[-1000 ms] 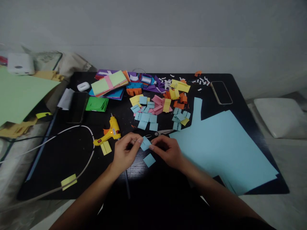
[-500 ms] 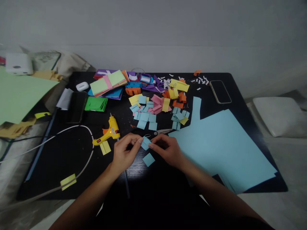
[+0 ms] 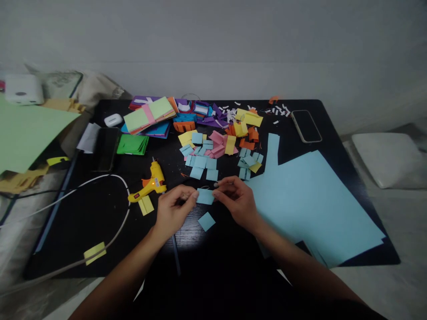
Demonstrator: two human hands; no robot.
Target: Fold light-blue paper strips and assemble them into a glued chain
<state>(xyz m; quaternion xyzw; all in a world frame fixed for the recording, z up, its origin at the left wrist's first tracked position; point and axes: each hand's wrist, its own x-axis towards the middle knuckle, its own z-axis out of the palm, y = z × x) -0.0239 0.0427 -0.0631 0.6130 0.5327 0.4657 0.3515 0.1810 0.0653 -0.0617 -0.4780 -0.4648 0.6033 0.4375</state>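
Observation:
A small light-blue paper piece [image 3: 205,196] is stretched between both hands above the black table. My left hand [image 3: 174,209] pinches its left edge between thumb and fingers. Its right edge is pinched by my right hand [image 3: 237,200]. Just below, a light-blue paper square [image 3: 207,221] lies flat on the table. Scissors [image 3: 216,184] lie behind the held paper, mostly hidden by my right hand. Beyond them are several light-blue cut pieces [image 3: 198,172], with pink folded pieces [image 3: 218,149] among them.
A yellow glue gun [image 3: 151,183] with a glowing light rests left, its white cable [image 3: 124,218] curving over the table [image 3: 83,222]. Large light-blue sheets [image 3: 310,204] cover the right side. Phones lie at far right [image 3: 306,126] and left [image 3: 106,149]. Green papers [image 3: 132,144] and stacked coloured paper [image 3: 151,115] sit behind.
The held paper has gone from a tilted, creased piece to a flatter, wider-looking rectangle. My right hand has shifted slightly right and up; the left hand has barely moved.

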